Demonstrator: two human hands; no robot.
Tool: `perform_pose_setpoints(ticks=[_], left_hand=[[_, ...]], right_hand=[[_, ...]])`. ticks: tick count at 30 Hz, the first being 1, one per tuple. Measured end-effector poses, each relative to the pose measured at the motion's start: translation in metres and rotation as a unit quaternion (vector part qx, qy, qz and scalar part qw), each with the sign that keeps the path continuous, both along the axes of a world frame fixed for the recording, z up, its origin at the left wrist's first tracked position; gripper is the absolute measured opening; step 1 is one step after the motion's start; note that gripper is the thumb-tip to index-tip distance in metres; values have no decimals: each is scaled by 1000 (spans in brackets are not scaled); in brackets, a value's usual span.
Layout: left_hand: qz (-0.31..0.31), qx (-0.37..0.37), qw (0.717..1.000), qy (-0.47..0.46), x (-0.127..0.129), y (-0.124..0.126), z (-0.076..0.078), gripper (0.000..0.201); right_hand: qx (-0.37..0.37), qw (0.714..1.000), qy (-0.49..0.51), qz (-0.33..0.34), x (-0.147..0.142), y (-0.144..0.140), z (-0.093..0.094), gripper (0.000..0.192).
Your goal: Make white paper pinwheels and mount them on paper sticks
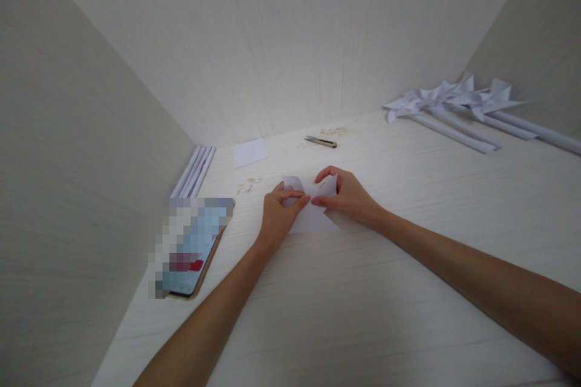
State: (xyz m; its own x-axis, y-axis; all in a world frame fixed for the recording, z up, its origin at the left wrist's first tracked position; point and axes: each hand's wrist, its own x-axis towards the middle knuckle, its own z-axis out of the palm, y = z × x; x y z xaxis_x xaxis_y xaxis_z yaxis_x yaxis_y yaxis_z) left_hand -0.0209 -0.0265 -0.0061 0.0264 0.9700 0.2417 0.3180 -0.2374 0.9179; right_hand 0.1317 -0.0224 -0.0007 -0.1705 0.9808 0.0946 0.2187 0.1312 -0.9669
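A white sheet of paper (313, 221) lies on the table between my hands, cut in from its corners, with its upper flaps curled up. My left hand (282, 208) pinches a bent flap toward the middle of the sheet. On the other side, my right hand (347, 193) holds the right flap between thumb and fingers. Both thumbs come close together near the paper's centre. Beyond the hands lies a pair of small thread snips (321, 142), blades pointing left.
Paper pinwheels (431, 97) on rolled paper sticks (458, 132) lie at the back right. Several rolled paper tubes (195, 170) rest along the left wall. A blank white paper (250, 152), small scraps (249, 185) and a partly blurred phone (200, 254) are on the left.
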Motion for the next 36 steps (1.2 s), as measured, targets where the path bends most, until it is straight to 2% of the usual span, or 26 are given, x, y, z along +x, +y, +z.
perform_pose_setpoints(ticks=[3, 5, 8, 11, 14, 16, 22, 27, 29, 32, 36], left_hand=[[-19, -15, 999, -42, -1, 0, -2, 9], [-41, -23, 992, -113, -2, 0, -2, 16], [-39, -37, 969, -242, -4, 0, 1, 34], [-26, -99, 944, -314, -4, 1, 6, 42], [-85, -208, 931, -287, -4, 1, 8, 32], [-103, -249, 932, -244, -5, 1, 7, 26], [-73, -213, 965, -134, -8, 3, 1, 21], [-65, -189, 977, -72, -8, 1, 3, 18], [-47, -192, 977, -85, -7, 1, 2, 18], [-14, -187, 967, -171, -4, 3, 0, 19], [44, -173, 932, -316, 0, 6, 3, 17]], right_hand=[[-5, 999, 32, 8, 0, -1, -1, 31], [-8, 999, 53, 8, 0, -1, -1, 31], [-18, 997, 80, 4, 1, -1, -1, 33], [-28, 994, 107, 8, 2, 0, -2, 35], [-28, 993, 110, 18, 3, 1, -2, 36], [-26, 994, 101, 25, 3, 1, -2, 36], [-13, 998, 51, 35, 4, 1, -4, 35], [-3, 999, 26, 32, 4, 1, -6, 36], [-15, 998, 52, 35, 3, 1, -6, 36], [-36, 989, 140, 14, 1, 0, -4, 36], [-12, 970, 241, -25, 1, 0, -5, 29]])
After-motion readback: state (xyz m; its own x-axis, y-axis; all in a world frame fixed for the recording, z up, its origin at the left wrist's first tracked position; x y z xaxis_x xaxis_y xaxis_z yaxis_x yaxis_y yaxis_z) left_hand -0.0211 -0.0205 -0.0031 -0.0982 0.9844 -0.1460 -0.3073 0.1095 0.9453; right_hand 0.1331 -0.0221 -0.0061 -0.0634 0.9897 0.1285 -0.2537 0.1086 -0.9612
